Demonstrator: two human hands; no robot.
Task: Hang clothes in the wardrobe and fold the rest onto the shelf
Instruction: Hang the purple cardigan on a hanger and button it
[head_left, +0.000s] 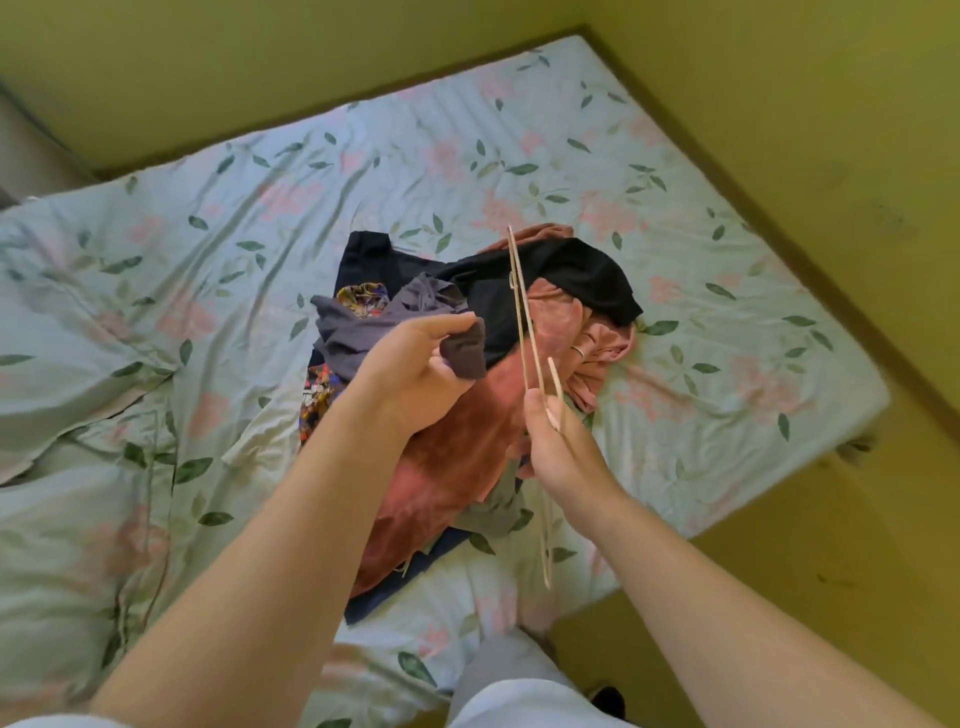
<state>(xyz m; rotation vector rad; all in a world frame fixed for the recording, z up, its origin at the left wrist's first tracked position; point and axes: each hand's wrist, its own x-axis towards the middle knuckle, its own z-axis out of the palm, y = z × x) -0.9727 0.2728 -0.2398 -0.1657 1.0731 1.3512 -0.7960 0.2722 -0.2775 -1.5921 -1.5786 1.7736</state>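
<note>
1. A crumpled grey garment (363, 327) is pinched by the left hand's (410, 369) fingers (above the rust-and-black clothes heap (457, 457)).
2. A thin beige hanger (521, 312) is gripped by the right hand's (563, 457) curled fingers, over the floral-sheeted bed (675, 218).

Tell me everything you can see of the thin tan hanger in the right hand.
The thin tan clothes hanger, pale wood or plastic by its look, shows almost edge-on as a long slim bar. One end points up over the pile of clothes, the other runs down past the wrist. A short prong, likely its hook, stands beside the thumb. The right hand grips its middle; no garment hangs on it.
</note>
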